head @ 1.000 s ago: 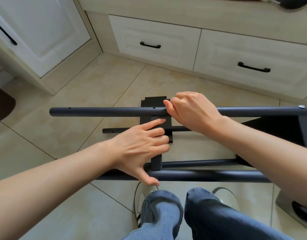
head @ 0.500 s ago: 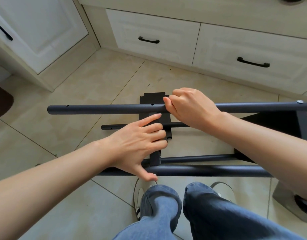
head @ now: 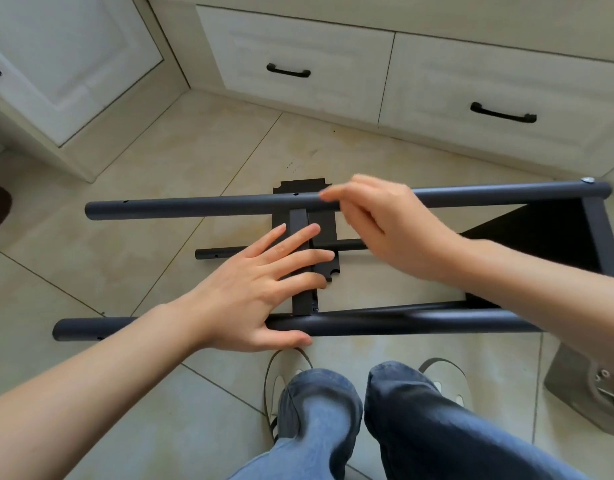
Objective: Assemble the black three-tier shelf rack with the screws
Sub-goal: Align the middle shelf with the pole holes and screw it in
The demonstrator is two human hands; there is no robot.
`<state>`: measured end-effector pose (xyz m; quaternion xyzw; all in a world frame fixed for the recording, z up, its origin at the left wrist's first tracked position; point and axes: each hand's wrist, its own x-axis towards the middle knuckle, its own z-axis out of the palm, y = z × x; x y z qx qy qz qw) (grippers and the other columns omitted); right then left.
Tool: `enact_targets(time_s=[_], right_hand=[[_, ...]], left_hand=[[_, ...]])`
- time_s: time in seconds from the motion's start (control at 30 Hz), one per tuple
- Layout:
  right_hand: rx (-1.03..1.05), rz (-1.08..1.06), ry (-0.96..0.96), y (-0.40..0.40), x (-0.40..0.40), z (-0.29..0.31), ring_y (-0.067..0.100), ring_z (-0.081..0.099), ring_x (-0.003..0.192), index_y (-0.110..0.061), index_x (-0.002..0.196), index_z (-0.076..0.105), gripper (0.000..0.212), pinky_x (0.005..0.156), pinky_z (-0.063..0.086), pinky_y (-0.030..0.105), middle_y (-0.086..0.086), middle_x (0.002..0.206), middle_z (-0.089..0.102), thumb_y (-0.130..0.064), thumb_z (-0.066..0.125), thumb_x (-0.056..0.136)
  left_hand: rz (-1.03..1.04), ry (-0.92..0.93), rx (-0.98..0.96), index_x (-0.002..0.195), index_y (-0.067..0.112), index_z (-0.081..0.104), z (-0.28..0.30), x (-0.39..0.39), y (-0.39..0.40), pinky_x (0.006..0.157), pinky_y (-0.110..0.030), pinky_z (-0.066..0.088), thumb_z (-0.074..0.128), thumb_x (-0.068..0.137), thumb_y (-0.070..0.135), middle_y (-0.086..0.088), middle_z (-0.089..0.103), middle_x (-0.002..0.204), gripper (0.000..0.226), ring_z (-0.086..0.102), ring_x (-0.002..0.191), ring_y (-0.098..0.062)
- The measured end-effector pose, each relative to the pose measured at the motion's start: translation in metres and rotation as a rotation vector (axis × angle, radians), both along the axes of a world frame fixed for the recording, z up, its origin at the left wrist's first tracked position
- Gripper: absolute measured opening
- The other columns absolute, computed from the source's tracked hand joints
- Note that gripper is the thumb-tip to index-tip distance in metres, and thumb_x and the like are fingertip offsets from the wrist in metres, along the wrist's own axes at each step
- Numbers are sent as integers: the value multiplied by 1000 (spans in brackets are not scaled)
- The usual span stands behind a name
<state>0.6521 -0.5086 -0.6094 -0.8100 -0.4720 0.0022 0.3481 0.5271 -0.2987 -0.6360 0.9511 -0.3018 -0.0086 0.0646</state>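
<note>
A person is sitting over a partly built black rack frame (head: 506, 320) that is lying on its side on a beige tiled floor (head: 194, 150), in front of their knees. Two long black tubes are running left to right, the far tube (head: 194, 205) and the near tube (head: 402, 322), with a black shelf panel (head: 300, 223) standing between them. The left hand (head: 260, 289) is lying flat, fingers straight and spread against the panel, thumb resting along the near tube. The right hand (head: 378, 226) is hovering at the far tube, blurred; its fingers are looking loosely extended, probably gripping nothing. A silver screw head (head: 587, 180) is showing at the far tube's right end. White drawers (head: 333, 57) with black handles are sitting behind.
</note>
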Motion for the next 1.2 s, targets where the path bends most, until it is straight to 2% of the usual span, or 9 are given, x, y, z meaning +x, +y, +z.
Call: enact_targets(time_s=[0.1, 0.17, 0.3, 0.4, 0.67, 0.83, 0.93, 1.07, 1.2], right_hand=[[-225, 94, 294, -14, -14, -8, 6, 59, 75, -14, 127, 63, 32, 77, 47, 16, -6, 84, 65, -5, 46, 101], [-278, 102, 448, -16, -15, -15, 0, 64, 74, -19, 123, 63, 28, 73, 44, 10, -9, 81, 70, -8, 49, 101], [-292, 110, 720, -9, -2, -25, 4, 72, 75, -14, 100, 62, 5, 63, 51, 15, -3, 79, 77, -13, 59, 97], [-398, 138, 890, -2, 9, -34, 9, 74, 74, -12, 93, 68, 5, 58, 51, 13, -1, 79, 77, -17, 66, 93], [-476, 191, 1306, 26, 23, -52, 19, 74, 94, -6, 109, 67, 21, 75, 57, 22, 8, 99, 77, -22, 63, 97], [-423, 262, 1492, 27, 14, -69, 21, 73, 97, -3, 115, 66, 21, 84, 58, 27, 11, 105, 75, -11, 62, 96], [-345, 256, 1619, 24, 8, -80, 18, 73, 90, -4, 107, 70, 15, 82, 59, 26, 11, 101, 75, -6, 61, 95], [-306, 260, 1595, 20, 8, -84, 11, 68, 85, -14, 99, 73, 9, 77, 54, 22, 5, 100, 74, -14, 66, 93], [-291, 234, 1575, 16, 5, -88, 8, 62, 77, -18, 94, 76, 12, 73, 52, 20, 0, 88, 71, -9, 68, 90]], left_hand=[[-4, -6, -33, 128, 20, 59, 0, 4, 1, 123, -54, 16, 55, 90, 64, -3, 43, 154, 59, 8, 155, -25], [7, 4, -67, 125, 19, 57, 0, 6, 1, 123, -54, 18, 56, 90, 62, -2, 46, 150, 55, 9, 155, -25], [33, 32, -127, 121, 18, 53, 0, 7, 1, 122, -52, 21, 57, 90, 62, 0, 49, 146, 54, 12, 155, -23], [46, 41, -156, 119, 17, 54, -1, 7, 1, 122, -52, 23, 58, 90, 61, -1, 51, 144, 53, 15, 154, -24], [42, 69, -223, 113, 12, 62, 0, 4, -2, 120, -53, 27, 66, 87, 55, -3, 58, 132, 51, 18, 154, -29], [50, 89, -264, 110, 11, 65, 0, 1, -4, 116, -57, 32, 68, 86, 52, -4, 60, 126, 47, 21, 153, -30], [56, 87, -273, 107, 10, 67, 0, 1, -5, 116, -56, 32, 69, 85, 51, -4, 61, 123, 46, 22, 152, -29], [61, 89, -283, 106, 8, 68, -1, -2, -7, 115, -57, 33, 71, 84, 49, -6, 62, 121, 47, 24, 152, -30], [70, 95, -297, 106, 4, 69, -3, -6, -8, 112, -59, 36, 71, 85, 47, -8, 64, 120, 48, 27, 150, -32]])
